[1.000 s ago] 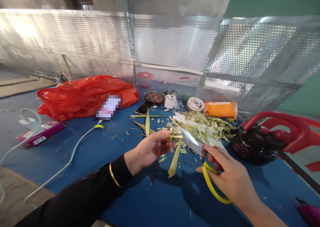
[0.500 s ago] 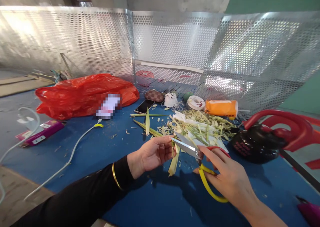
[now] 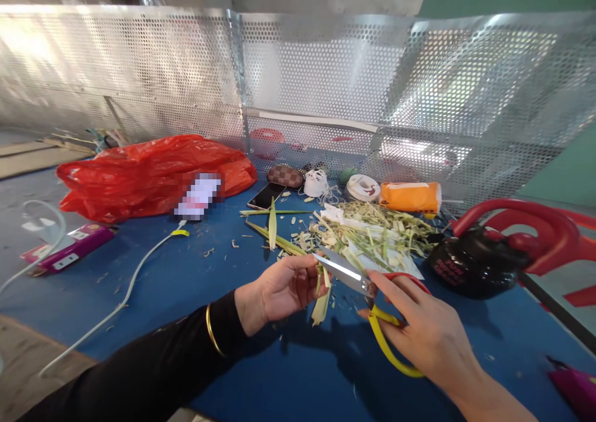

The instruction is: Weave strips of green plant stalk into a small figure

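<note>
My left hand (image 3: 282,290) pinches a strip of green-yellow leaf (image 3: 322,302) that hangs down over the blue table (image 3: 195,285). My right hand (image 3: 426,338) grips a pair of scissors (image 3: 361,298) with red and yellow handles. Their silver blades point left, and their tip is at the leaf just beside my left fingertips. Behind both hands lies a heap of cut leaf scraps (image 3: 377,236) on white paper.
A red plastic bag (image 3: 149,174) lies at the back left, with a phone (image 3: 266,195), a brown pouch (image 3: 286,175), a tape roll (image 3: 363,188) and an orange pack (image 3: 410,197) along a perforated metal screen (image 3: 326,80). A black and red kettle (image 3: 484,254) stands right. A white cable (image 3: 125,291) crosses the left side.
The scissors' tip has swung left, from above the scrap heap to the leaf at my left fingertips. Both hands have dropped slightly and drawn closer together.
</note>
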{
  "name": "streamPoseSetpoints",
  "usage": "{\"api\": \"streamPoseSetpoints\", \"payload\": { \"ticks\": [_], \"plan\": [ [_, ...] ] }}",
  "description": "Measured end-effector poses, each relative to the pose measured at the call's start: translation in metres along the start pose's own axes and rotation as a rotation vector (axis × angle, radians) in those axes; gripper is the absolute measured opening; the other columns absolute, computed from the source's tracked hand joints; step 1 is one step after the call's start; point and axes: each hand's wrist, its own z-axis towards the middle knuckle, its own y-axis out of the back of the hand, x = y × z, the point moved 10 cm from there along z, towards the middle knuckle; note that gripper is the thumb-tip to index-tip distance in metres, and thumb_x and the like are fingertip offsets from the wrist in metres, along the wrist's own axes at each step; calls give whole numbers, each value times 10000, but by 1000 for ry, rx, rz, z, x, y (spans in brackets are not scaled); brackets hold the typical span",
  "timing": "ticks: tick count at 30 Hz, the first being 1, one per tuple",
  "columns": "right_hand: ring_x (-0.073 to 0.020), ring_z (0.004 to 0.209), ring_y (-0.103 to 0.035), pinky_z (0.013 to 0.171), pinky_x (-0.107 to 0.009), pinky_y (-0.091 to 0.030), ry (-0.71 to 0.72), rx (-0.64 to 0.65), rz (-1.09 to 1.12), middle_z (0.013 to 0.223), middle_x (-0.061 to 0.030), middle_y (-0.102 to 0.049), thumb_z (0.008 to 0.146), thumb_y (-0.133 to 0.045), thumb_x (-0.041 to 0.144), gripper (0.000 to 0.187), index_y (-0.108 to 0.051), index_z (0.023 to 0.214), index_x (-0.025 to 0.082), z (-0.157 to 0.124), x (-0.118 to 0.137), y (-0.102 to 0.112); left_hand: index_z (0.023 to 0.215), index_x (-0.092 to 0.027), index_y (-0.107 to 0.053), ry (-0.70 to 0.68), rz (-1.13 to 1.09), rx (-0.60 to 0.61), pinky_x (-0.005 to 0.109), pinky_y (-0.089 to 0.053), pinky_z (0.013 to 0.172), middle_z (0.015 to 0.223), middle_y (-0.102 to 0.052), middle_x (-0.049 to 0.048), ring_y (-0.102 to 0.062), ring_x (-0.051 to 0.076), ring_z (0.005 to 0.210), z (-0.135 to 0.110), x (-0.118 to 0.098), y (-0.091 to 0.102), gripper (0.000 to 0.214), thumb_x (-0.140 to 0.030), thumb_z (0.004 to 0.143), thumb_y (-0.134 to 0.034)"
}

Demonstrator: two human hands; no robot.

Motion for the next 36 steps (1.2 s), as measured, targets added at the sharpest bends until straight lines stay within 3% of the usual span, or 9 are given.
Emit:
{"api": "streamPoseSetpoints", "payload": {
  "ticks": [12,14,16,20,23,28,31,36],
  "plan": [
    [-199,651,-670,505,-278,-507,13,12,-18,866,-92,-682,970,-376,406,423,-580,1229,141,-4,0,-4,737,-98,-620,-22,24,8,220,-515,510,555,-622,39,-614,125,507,-1,-3,-1,161,-109,865,-523],
    [-190,654,-660,546,-268,-523,-81,7,81,868,-82,-682,940,-447,443,428,-586,1224,153,-5,-10,-5,767,-104,-629,-56,46,12,211,-508,506,583,-634,37,-621,121,521,-1,-6,-2,129,-115,865,-545],
    [-177,662,-648,605,-251,-538,-265,10,263,857,-67,-677,875,-555,488,462,-596,1204,166,-10,-27,-9,774,-112,-631,-125,81,-2,205,-513,524,614,-641,28,-622,110,530,-1,-13,-1,90,-117,850,-583],
    [-167,729,-633,660,-226,-537,-645,70,789,821,-42,-627,834,-592,520,518,-557,1216,172,-25,-54,-31,751,-130,-620,-357,173,38,202,-535,628,675,-652,19,-654,111,620,-3,-39,-4,83,-159,798,-682],
    [-161,716,-603,627,-217,-523,-705,154,1026,802,-31,-592,802,-621,508,544,-552,1226,174,-28,-51,-40,752,-133,-610,-516,247,40,198,-529,658,740,-677,36,-672,126,686,-10,-58,-8,147,-210,759,-735],
    [-177,680,-614,561,-222,-518,-659,303,928,794,-32,-642,753,-681,389,521,-601,1232,202,-26,-45,-38,751,-123,-607,-677,296,-40,220,-522,734,764,-692,42,-676,125,708,-24,-77,-7,193,-235,724,-762],
    [-209,701,-647,587,-251,-540,-613,331,805,798,-43,-685,719,-702,391,521,-647,1198,193,-21,-42,-34,747,-128,-601,-682,295,-57,228,-517,738,756,-690,35,-676,127,715,-25,-77,-7,200,-237,716,-765],
    [-236,779,-685,699,-312,-570,-668,363,759,950,-56,-722,691,-700,430,527,-679,1165,199,-19,-38,-37,746,-139,-590,-646,302,-36,226,-510,681,769,-696,40,-675,137,711,-20,-72,-5,242,-256,685,-792]
  ]
}}
